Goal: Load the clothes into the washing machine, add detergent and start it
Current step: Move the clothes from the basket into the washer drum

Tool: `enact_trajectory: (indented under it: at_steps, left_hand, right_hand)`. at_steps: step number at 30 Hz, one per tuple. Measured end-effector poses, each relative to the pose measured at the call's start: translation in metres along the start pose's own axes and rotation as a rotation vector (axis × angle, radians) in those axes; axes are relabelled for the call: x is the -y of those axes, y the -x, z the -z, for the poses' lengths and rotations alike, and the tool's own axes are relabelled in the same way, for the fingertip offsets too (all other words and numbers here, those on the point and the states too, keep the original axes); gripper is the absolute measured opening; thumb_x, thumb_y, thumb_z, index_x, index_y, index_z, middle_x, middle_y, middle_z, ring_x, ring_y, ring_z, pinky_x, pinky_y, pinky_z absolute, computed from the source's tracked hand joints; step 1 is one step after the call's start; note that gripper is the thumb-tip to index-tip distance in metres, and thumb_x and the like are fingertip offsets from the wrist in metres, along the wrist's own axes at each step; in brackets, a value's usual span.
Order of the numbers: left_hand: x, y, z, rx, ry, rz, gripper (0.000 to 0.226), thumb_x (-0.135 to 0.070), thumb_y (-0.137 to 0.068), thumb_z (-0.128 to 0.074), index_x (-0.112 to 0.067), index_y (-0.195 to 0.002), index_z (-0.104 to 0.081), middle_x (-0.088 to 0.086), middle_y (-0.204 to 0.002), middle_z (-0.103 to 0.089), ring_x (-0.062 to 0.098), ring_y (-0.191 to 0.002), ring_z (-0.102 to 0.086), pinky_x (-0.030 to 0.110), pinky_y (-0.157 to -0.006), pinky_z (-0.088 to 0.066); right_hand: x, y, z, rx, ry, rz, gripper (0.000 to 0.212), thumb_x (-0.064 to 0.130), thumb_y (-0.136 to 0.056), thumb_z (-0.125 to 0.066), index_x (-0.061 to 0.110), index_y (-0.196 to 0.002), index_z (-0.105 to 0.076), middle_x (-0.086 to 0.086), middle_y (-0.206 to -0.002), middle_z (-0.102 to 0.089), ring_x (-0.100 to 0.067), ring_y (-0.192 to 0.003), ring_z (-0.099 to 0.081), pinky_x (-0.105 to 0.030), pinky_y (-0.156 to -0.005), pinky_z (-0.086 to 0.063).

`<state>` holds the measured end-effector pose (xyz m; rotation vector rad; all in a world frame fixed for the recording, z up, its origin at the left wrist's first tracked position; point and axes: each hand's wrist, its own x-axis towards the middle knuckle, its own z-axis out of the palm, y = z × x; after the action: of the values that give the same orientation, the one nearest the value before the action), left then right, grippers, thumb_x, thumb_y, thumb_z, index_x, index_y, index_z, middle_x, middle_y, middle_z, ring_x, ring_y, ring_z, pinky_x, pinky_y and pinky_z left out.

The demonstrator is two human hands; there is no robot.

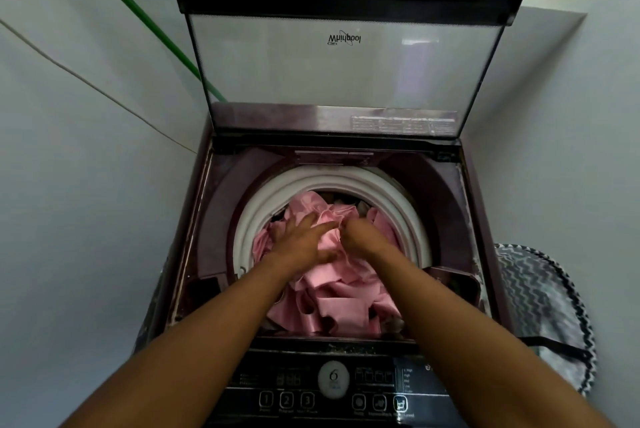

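Observation:
A top-loading washing machine (221,219) stands in front of me with its glass lid (339,74) raised. Inside its white drum ring (391,195) lies a heap of pink cloth (332,292), with darker clothes partly hidden beneath it. My left hand (304,240) lies flat on the pink cloth with fingers spread. My right hand (360,237) presses into the same cloth, fingers curled down into a fold; whether it grips the cloth is unclear. No detergent is in view.
The control panel (332,389) with numbered buttons and a round dial runs along the near edge. White walls close in on both sides. A green hose (138,15) slants down the left wall. A zigzag-patterned laundry bag (540,309) sits to the right.

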<state>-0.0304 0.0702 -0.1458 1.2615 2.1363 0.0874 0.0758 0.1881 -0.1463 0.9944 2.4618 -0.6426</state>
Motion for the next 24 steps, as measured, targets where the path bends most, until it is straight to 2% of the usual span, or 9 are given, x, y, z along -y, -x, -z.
enact_trajectory:
  at_steps: [3, 5, 11, 13, 15, 16, 20, 21, 24]
  left_hand:
    - [-0.005, 0.009, 0.015, -0.151, 0.028, 0.001, 0.061, -0.065, -0.089, -0.053, -0.050, -0.145, -0.036, -0.003, -0.163, -0.022, 0.034, -0.147, -0.018, 0.061, -0.115, -0.019]
    - [-0.005, 0.013, 0.020, -0.255, 0.034, 0.021, 0.054, -0.061, -0.092, -0.052, -0.047, -0.143, -0.043, 0.001, -0.158, -0.031, 0.030, -0.145, -0.026, 0.058, -0.115, -0.023]
    - [-0.007, 0.025, 0.032, -0.426, 0.064, -0.031, 0.040, -0.040, -0.095, -0.055, -0.038, -0.136, -0.055, 0.001, -0.142, -0.047, 0.025, -0.130, -0.043, 0.044, -0.106, -0.034]
    - [-0.007, 0.027, 0.032, -0.374, 0.106, -0.042, 0.042, -0.036, -0.095, -0.056, -0.034, -0.137, -0.055, 0.000, -0.141, -0.050, 0.025, -0.129, -0.046, 0.043, -0.105, -0.039]
    - [-0.007, 0.030, 0.029, -0.209, 0.116, -0.055, 0.046, -0.034, -0.094, -0.057, -0.030, -0.139, -0.054, 0.002, -0.144, -0.050, 0.025, -0.131, -0.047, 0.043, -0.108, -0.040]
    - [-0.006, 0.032, 0.027, -0.140, 0.089, -0.057, 0.048, -0.033, -0.093, -0.058, -0.029, -0.140, -0.053, 0.003, -0.146, -0.049, 0.026, -0.132, -0.046, 0.044, -0.109, -0.039]
    - [-0.012, 0.038, 0.021, -0.256, 0.091, -0.087, 0.049, -0.031, -0.091, -0.062, -0.026, -0.139, -0.053, 0.009, -0.140, -0.047, 0.031, -0.128, -0.045, 0.048, -0.105, -0.042]
    - [-0.015, 0.038, 0.022, -0.227, 0.103, -0.082, 0.050, -0.032, -0.090, -0.062, -0.029, -0.139, -0.053, 0.009, -0.140, -0.047, 0.031, -0.128, -0.045, 0.047, -0.104, -0.043]
    - [-0.020, 0.033, 0.020, 0.034, -0.032, -0.049, 0.060, -0.039, -0.087, -0.061, -0.035, -0.145, -0.044, 0.009, -0.148, -0.042, 0.034, -0.134, -0.041, 0.045, -0.111, -0.037]
  right_hand:
    - [0.003, 0.009, 0.012, -0.238, -0.103, -0.064, 0.029, 0.016, -0.095, -0.042, 0.004, -0.112, -0.063, -0.019, -0.117, -0.066, -0.037, -0.107, -0.061, -0.043, -0.092, -0.046]
    - [0.005, 0.011, 0.011, -0.340, -0.148, -0.086, 0.032, 0.021, -0.094, -0.041, 0.005, -0.111, -0.062, -0.019, -0.118, -0.063, -0.038, -0.107, -0.059, -0.042, -0.086, -0.047]
    - [0.008, 0.025, 0.006, -0.422, -0.143, -0.059, 0.029, 0.020, -0.094, -0.042, 0.007, -0.112, -0.061, -0.015, -0.113, -0.064, -0.036, -0.102, -0.060, -0.042, -0.081, -0.046]
    - [0.006, 0.029, 0.005, -0.286, -0.170, -0.013, 0.032, 0.018, -0.094, -0.041, 0.009, -0.112, -0.064, -0.017, -0.113, -0.066, -0.038, -0.104, -0.061, -0.046, -0.088, -0.046]
    - [0.003, 0.037, 0.006, -0.095, -0.203, 0.006, 0.036, 0.016, -0.096, -0.039, 0.011, -0.119, -0.066, -0.019, -0.117, -0.067, -0.039, -0.112, -0.059, -0.048, -0.099, -0.043]
    - [0.001, 0.040, 0.009, -0.063, -0.232, 0.000, 0.036, 0.015, -0.098, -0.040, 0.011, -0.124, -0.064, -0.020, -0.120, -0.066, -0.040, -0.115, -0.058, -0.047, -0.100, -0.042]
    - [-0.003, 0.052, 0.021, -0.185, -0.352, 0.006, 0.037, 0.017, -0.101, -0.041, 0.012, -0.133, -0.059, -0.019, -0.129, -0.064, -0.039, -0.120, -0.055, -0.047, -0.113, -0.032]
    - [-0.004, 0.055, 0.020, -0.157, -0.338, 0.025, 0.038, 0.017, -0.101, -0.041, 0.014, -0.135, -0.058, -0.018, -0.131, -0.063, -0.037, -0.120, -0.056, -0.043, -0.111, -0.035]
    - [-0.006, 0.065, 0.005, 0.030, -0.242, 0.050, 0.042, 0.016, -0.099, -0.042, 0.016, -0.138, -0.057, -0.015, -0.134, -0.062, -0.035, -0.117, -0.058, -0.035, -0.095, -0.044]
